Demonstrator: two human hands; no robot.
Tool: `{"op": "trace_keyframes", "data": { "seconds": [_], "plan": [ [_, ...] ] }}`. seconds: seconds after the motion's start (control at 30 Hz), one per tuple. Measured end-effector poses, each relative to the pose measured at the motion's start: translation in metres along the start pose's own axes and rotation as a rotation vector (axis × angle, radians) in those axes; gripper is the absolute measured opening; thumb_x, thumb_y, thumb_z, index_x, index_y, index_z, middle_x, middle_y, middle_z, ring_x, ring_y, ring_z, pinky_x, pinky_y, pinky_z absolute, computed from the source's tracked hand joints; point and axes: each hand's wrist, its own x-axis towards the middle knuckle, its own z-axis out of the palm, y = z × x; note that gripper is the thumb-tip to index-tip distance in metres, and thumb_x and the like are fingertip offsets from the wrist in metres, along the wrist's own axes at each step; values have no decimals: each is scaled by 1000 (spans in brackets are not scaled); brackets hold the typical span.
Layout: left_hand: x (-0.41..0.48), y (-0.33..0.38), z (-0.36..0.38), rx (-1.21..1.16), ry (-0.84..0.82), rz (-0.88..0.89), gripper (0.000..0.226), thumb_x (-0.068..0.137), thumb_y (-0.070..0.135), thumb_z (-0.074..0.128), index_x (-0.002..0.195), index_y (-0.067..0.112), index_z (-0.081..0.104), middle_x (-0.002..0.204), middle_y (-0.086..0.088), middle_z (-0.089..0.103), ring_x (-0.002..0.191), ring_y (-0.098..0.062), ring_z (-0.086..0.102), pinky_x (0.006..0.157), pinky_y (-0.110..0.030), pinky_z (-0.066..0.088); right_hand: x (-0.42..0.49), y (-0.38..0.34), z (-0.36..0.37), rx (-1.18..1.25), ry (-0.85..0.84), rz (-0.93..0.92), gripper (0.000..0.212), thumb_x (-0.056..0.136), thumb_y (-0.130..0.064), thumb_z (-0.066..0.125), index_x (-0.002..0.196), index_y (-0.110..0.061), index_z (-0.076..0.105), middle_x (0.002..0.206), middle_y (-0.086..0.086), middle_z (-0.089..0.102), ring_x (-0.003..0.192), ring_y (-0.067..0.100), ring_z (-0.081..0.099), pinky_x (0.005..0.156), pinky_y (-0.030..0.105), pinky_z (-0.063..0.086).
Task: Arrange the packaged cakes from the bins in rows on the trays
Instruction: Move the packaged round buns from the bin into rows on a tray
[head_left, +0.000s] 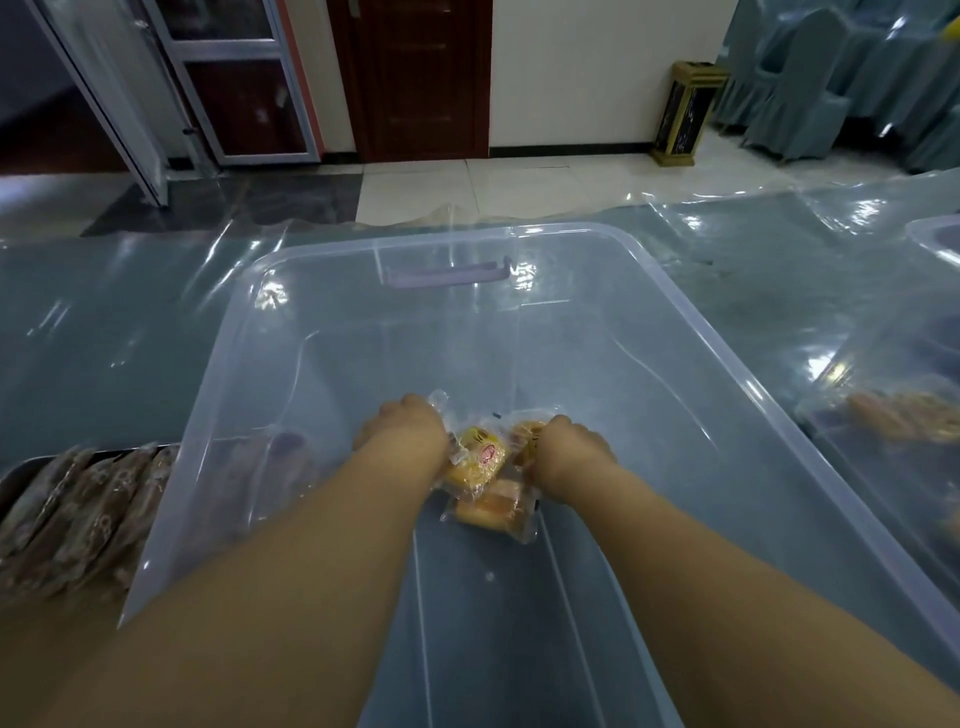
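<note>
Gathering is the step in hand. Inside the clear bin mid-bench, the left hand and right hand curl down over the last few packaged cakes, each apparently gripping a wrapper. The next move calls for lifting them over the bin's left wall to the tray at the bench's left edge.

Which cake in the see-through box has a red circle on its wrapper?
The yellow packaged cake between the left hand and the right hand. The plain orange cake in clear wrapper, lying just below it in view, shows no red mark.
</note>
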Motion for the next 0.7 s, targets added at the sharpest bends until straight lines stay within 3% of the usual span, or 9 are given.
{"op": "trace_keyframes", "data": {
  "seconds": [0.1,0.17,0.3,0.4,0.5,0.57,0.63,0.7],
  "plan": [
    [1,-5,12,43,-65,21,71,80,15,59,139,12,20,137,-19,36,123,-40,40,98,-45,42,5,0,1,118,17,26,15,86,-16,60,98,-13,51,79,1,50,68,17,48,65,27,39],
    [3,-7,12,72,-100,48,75,81,16,62,140,12,17,136,-21,37,121,-40,42,97,-45,43,6,0,1,141,22,32,15,86,-16,61,94,-13,49,73,0,46,61,15,45,64,28,39],
    [4,-8,10,34,-174,94,81,81,14,66,142,11,13,135,-21,39,117,-37,47,91,-40,43,6,0,-2,96,-19,-28,48,84,-21,61,125,-10,39,111,11,52,98,29,55,75,33,45],
    [2,-9,11,-29,-142,37,89,73,18,75,137,11,14,126,-18,46,113,-37,50,90,-41,47,8,2,-3,137,-117,-90,65,83,-24,60,137,-11,25,123,15,50,107,32,53,83,37,49],
    [0,-8,8,-47,-98,-14,94,63,29,82,135,8,25,129,-14,42,119,-34,45,92,-38,46,7,2,-3,366,-260,-89,85,83,-21,63,147,-17,6,136,16,42,110,33,48,66,35,46],
    [0,-6,6,37,-80,40,80,67,39,78,131,10,41,126,-10,45,119,-31,43,90,-34,43,6,2,-2,511,-314,-50,89,85,-27,64,148,-27,1,145,15,31,121,40,43,64,45,48],
    [0,-5,6,79,-77,65,68,68,42,74,125,13,50,120,-8,49,113,-29,46,85,-31,42,7,0,1,594,-294,-27,87,87,-43,60,148,-32,0,151,12,24,128,43,37,75,54,50],
    [-1,-6,5,67,-104,27,70,65,39,76,122,11,48,117,-10,51,108,-29,51,83,-31,46,8,-5,11,567,-221,-31,87,87,-55,52,149,-31,-4,155,10,17,136,42,26,101,55,39]
  ]
}}
